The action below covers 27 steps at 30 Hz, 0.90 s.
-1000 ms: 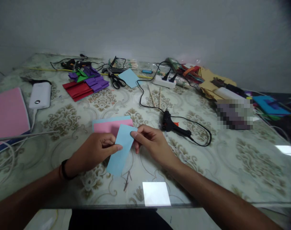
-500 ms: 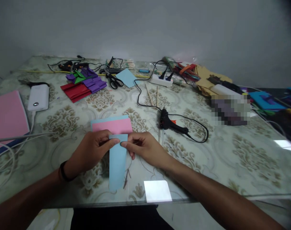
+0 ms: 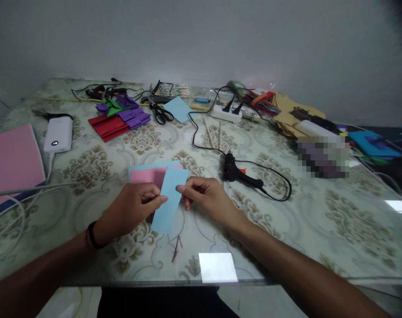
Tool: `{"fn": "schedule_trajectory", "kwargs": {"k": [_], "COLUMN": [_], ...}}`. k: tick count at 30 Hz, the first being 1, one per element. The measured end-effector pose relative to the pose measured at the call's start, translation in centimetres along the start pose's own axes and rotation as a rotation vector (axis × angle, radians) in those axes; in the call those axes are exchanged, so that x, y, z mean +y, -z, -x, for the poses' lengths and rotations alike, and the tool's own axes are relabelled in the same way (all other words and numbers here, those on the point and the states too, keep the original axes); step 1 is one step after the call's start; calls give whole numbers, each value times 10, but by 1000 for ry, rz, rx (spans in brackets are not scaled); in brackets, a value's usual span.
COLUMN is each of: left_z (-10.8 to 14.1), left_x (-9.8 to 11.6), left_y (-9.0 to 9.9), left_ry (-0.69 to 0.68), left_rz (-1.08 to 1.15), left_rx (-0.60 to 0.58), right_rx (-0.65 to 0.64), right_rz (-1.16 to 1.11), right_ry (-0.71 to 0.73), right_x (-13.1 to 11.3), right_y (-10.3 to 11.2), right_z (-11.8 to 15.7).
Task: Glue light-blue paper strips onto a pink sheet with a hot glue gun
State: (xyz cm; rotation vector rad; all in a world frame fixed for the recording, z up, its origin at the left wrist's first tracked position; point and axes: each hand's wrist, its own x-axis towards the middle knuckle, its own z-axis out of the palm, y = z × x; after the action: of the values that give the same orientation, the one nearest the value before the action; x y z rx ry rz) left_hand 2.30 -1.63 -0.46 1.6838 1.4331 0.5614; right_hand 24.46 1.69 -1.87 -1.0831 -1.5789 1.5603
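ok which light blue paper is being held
The narrow blue strip, pinched by left hand and right hand; the blue square lies near scissors, another blue sheet under pink paper.

Black glue gun (image 3: 232, 170) on patterned table (image 3: 306, 216)

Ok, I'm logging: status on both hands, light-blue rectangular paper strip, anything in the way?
Left hand, right hand pinching light-blue paper strip. Strip slanted, partly hiding pink paper sheet. Black pistol-shaped glue gun lies clear on right.
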Motion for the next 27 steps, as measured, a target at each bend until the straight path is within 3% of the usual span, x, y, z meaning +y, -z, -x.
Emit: {"fn": "schedule_trajectory", "kwargs": {"k": [12, 17, 27], "left_z": [-1, -1, 0], "left_x": [-2, 0, -3], "left_y": [-1, -2, -3], "left_ry": [-53, -67, -15], "left_rz": [15, 6, 57], "left_rx": [-44, 20, -33], "right_rx": [76, -10, -9], "right_rz": [-45, 20, 57], "right_ry": [69, 19, 36], "right_x": [5, 3, 4], "right_y": [0, 0, -1], "right_z": [0, -1, 1]}}
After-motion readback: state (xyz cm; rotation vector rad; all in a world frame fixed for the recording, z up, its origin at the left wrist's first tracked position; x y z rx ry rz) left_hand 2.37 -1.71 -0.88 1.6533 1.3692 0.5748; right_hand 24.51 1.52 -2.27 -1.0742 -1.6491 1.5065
